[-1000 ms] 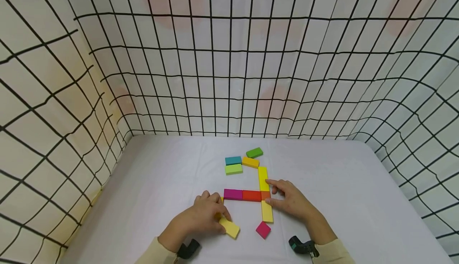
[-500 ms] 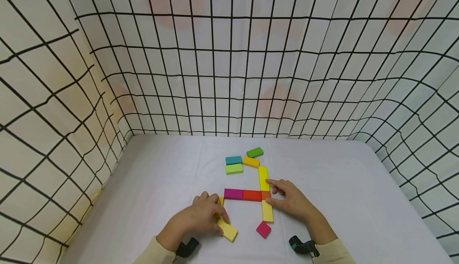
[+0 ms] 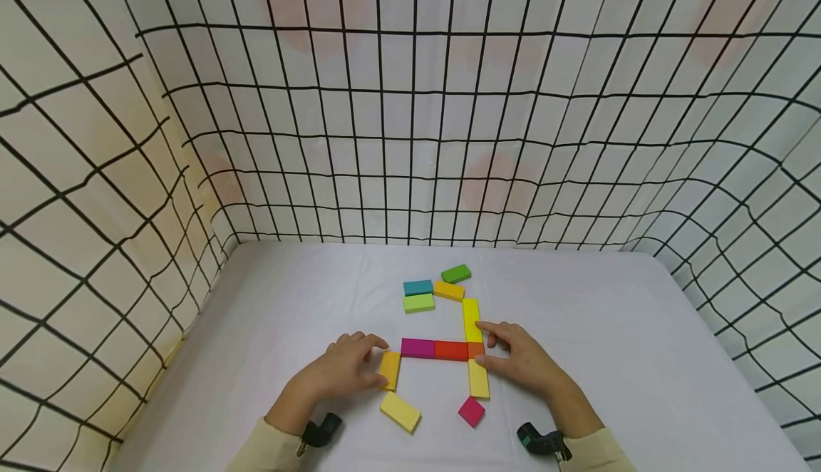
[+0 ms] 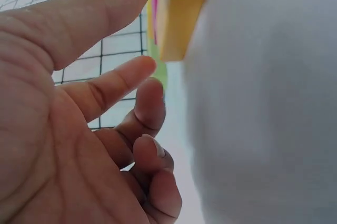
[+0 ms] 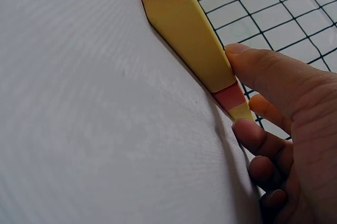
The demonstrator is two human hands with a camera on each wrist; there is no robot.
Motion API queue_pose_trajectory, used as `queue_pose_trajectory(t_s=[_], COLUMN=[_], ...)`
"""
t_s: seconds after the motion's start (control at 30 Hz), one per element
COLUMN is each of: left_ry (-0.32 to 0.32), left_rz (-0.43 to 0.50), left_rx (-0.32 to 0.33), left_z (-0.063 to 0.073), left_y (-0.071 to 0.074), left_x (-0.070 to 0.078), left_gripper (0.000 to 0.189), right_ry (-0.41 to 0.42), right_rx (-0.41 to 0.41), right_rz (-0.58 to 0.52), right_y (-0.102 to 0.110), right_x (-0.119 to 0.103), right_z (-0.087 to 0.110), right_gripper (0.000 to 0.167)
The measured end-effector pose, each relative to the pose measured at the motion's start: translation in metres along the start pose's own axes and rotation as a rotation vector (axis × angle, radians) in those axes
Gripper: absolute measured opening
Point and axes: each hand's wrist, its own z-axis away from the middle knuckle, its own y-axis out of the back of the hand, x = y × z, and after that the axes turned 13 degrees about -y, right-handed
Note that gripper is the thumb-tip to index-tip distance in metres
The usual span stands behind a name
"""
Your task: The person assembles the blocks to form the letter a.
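Observation:
My left hand (image 3: 346, 366) is at the left side of an orange-yellow block (image 3: 390, 370), thumb and index finger spread near its two ends; whether they touch it, I cannot tell. In the left wrist view the fingers are apart. A pale yellow block (image 3: 400, 413) lies tilted below it, untouched. My right hand (image 3: 526, 361) rests by an upright row: its index finger touches a bright yellow block (image 3: 471, 315), its thumb the corner where an orange block (image 3: 474, 349) meets another pale yellow block (image 3: 478, 379). A red block (image 3: 451, 350) and a magenta block (image 3: 418, 347) extend leftward.
A crimson block (image 3: 471, 411) lies at the row's lower end. Farther back are an amber block (image 3: 449, 291), a teal block (image 3: 418, 287), a lime block (image 3: 419, 304) and a green block (image 3: 456, 273). Black wire mesh (image 3: 413, 137) borders the white table (image 3: 288, 279).
My left hand has let go of the pale yellow block after shifting it slightly left, then moved up and left to the orange-yellow block, now uncovered. The right hand has stayed put.

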Motion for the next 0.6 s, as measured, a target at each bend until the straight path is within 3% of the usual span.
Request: queue_pose_trajectory(t_s=[0.6], left_ry=[0.036], left_rz=[0.019], left_rx=[0.007], left_z=[-0.0028], left_y=[-0.0025], left_x=[-0.0037], left_gripper=[0.046], right_ry=[-0.026], right_rx=[-0.005], right_rz=[-0.013], right_y=[-0.0015], right_x=[0.0011], right_z=[-0.0022], right_gripper=[0.072])
